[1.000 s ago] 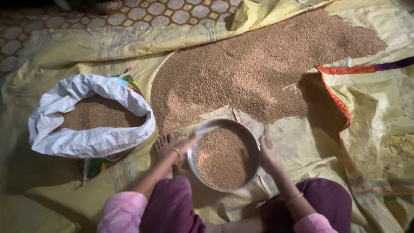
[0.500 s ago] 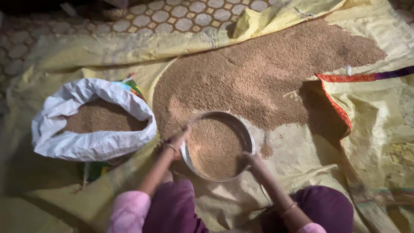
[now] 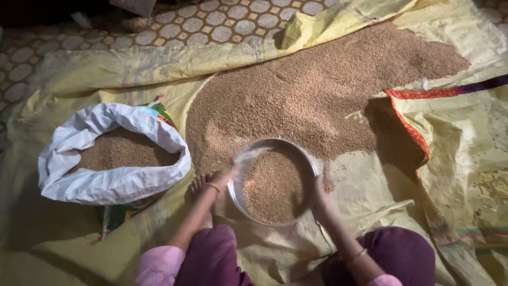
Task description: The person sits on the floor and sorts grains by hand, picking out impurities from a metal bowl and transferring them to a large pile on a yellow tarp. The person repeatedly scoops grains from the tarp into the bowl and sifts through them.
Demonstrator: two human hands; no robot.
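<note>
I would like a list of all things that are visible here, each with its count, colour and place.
round metal pan: one, silver, centre, held over the sheet, with brown grain inside
grain heap: one, brown, spread on the sheet behind the pan
sack: one, white with rolled-down rim, left, open and holding brown grain
ground sheet: yellow, woven, covers most of the floor
cloth edge: one, red with a purple end, right of the heap
tiled floor: grey patterned tiles, top left
foot: one, bare, beside the pan's left rim
bangles: one on each wrist, gold-coloured
left hand: on the pan's left rim
right hand: on the pan's right rim
</note>
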